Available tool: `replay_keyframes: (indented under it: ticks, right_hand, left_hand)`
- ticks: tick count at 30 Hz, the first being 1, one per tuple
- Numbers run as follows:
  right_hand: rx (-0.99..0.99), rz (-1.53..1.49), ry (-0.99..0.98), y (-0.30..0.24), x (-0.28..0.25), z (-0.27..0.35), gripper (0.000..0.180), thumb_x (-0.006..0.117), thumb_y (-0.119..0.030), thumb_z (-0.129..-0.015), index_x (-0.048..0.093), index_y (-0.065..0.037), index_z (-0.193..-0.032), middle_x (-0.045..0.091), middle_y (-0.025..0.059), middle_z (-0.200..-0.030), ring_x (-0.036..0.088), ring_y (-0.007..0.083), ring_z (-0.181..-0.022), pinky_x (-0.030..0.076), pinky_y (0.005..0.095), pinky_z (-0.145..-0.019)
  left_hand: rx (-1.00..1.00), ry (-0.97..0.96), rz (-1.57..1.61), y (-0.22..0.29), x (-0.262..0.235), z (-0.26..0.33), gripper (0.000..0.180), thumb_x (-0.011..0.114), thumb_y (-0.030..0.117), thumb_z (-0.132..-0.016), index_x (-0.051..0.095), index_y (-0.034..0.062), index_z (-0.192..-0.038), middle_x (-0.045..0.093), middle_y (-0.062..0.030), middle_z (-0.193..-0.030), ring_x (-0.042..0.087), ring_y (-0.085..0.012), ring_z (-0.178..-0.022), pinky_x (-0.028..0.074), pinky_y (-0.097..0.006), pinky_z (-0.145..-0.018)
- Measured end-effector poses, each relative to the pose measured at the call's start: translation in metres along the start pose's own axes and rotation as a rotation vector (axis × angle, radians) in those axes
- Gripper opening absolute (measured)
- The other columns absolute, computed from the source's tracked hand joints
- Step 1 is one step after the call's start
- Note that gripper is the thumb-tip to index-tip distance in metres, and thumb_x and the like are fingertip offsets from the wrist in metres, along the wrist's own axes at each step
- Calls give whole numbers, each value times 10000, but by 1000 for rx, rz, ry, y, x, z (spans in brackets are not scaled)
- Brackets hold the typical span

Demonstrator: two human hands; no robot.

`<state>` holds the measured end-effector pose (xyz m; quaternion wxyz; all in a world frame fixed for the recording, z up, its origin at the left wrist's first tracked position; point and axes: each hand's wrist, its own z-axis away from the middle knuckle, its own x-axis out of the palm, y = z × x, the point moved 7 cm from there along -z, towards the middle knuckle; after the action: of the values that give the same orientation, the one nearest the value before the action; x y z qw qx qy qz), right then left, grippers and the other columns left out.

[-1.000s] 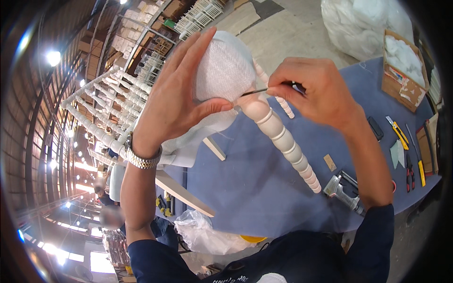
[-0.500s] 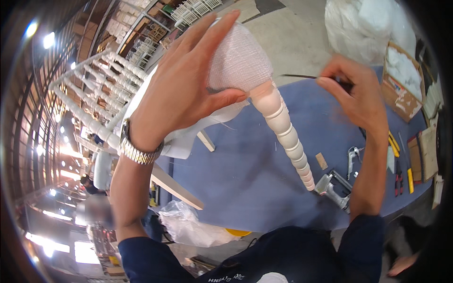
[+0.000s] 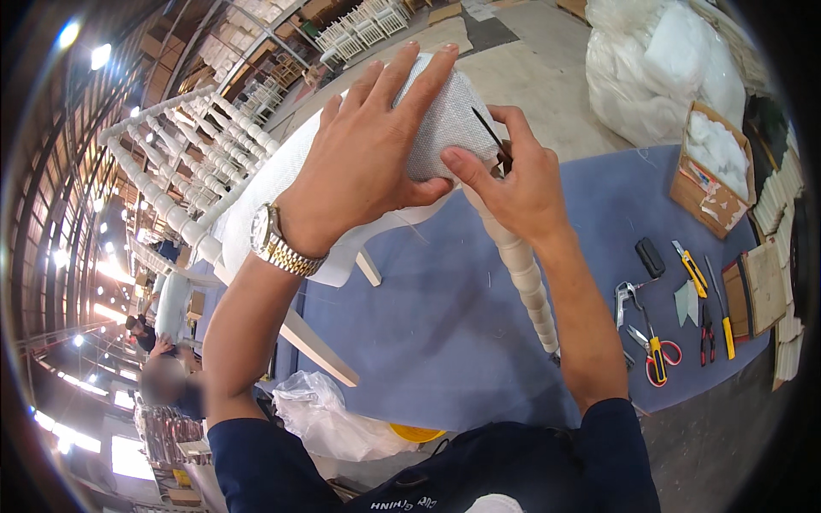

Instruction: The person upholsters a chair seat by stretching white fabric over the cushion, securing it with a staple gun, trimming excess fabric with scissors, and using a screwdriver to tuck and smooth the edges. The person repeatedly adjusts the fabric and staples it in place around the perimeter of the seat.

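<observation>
Right hand [image 3: 513,184] back at mesh wrap [image 3: 445,120], tool [image 3: 492,137] raised

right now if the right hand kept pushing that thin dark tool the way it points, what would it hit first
Most likely the white mesh padding over the chair corner: the right hand holds the thin dark tool with its tip up against that padding, beside the left hand. Depth is unclear.

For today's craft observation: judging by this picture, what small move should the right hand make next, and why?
Probably push the thin dark tool further into the white woven cover: the right hand holds its tip at the fabric edge, while the left hand presses the cover flat.
</observation>
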<state>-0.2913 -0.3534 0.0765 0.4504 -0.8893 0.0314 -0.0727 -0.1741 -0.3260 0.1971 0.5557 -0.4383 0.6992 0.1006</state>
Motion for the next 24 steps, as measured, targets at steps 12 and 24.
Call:
replay_keyframes:
  ticks: [12, 24]
  right_hand:
    - [13, 87, -20, -2, 4, -3, 632, 819, -429, -862, 576, 22, -1233, 734, 139, -825, 725, 181, -750, 553, 296, -678]
    - [92, -5, 32, 12, 7, -4, 707, 843, -518, -790, 600, -12, -1221, 733, 142, -812, 732, 255, -711, 549, 327, -652]
  left_hand:
    - [-37, 204, -129, 1, 12, 17, 1231, 945, 380, -559, 302, 320, -1608, 296, -187, -1636, 405, -450, -1419, 388, -643, -1072]
    - [-243, 254, -210, -7, 14, 33, 1144, 890, 470, -654, 314, 200, -1605, 406, -179, -1539, 449, -450, -1347, 367, -676, -1023]
